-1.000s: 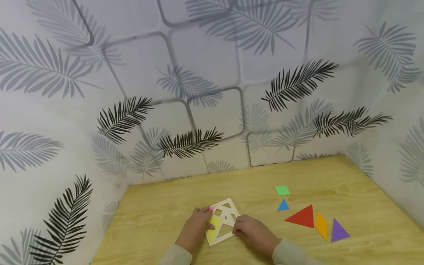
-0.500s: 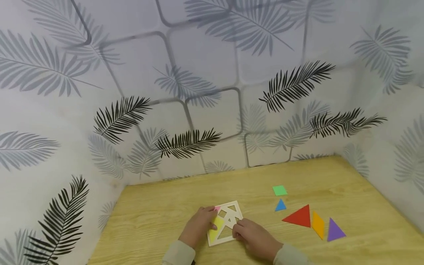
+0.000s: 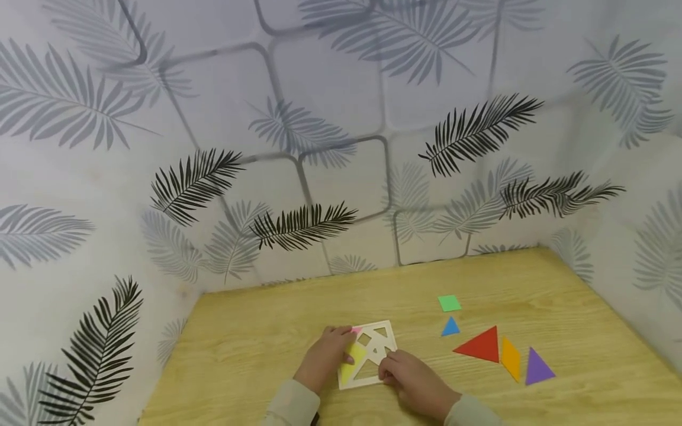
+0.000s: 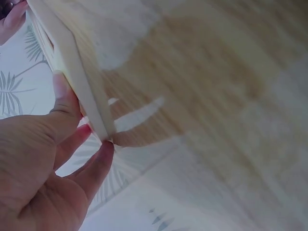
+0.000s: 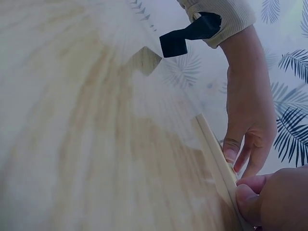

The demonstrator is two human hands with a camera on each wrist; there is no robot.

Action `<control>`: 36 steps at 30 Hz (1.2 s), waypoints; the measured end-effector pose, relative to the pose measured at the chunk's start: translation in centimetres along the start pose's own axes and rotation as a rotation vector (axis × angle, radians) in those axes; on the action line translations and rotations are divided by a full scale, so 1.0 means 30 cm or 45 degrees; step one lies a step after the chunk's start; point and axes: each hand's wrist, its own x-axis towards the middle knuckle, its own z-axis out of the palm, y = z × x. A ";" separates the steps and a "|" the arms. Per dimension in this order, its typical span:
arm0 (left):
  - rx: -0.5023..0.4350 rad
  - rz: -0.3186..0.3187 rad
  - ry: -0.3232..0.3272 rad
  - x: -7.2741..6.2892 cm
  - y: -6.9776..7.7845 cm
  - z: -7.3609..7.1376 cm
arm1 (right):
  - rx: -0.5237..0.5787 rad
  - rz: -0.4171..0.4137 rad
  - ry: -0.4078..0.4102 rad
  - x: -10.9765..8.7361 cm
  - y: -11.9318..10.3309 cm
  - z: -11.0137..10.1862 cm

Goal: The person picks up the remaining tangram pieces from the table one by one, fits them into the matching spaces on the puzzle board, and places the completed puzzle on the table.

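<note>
The left hand grips the left side of a square pale cream board with cut-outs, its thumb over a flat yellow piece; the right hand pinches the board's right side. Light, even pressure from both hands should keep it steady. Between it and the far edge of the wood-grain table there seems ample room; rightward, a flat red triangle limits sliding
</note>
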 end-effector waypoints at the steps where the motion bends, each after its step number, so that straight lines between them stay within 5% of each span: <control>1: -0.006 0.017 0.009 0.002 -0.002 0.003 | -0.004 0.002 0.008 -0.003 0.003 0.000; 10: 0.045 -0.016 -0.116 0.031 0.031 -0.005 | -0.024 0.044 -0.030 -0.022 0.011 -0.022; 23: 0.089 0.014 -0.100 0.061 0.066 0.014 | -0.029 0.125 -0.151 -0.048 0.028 -0.069; 36: 0.114 -0.002 -0.133 0.071 0.092 0.019 | -0.016 0.124 -0.098 -0.081 0.049 -0.062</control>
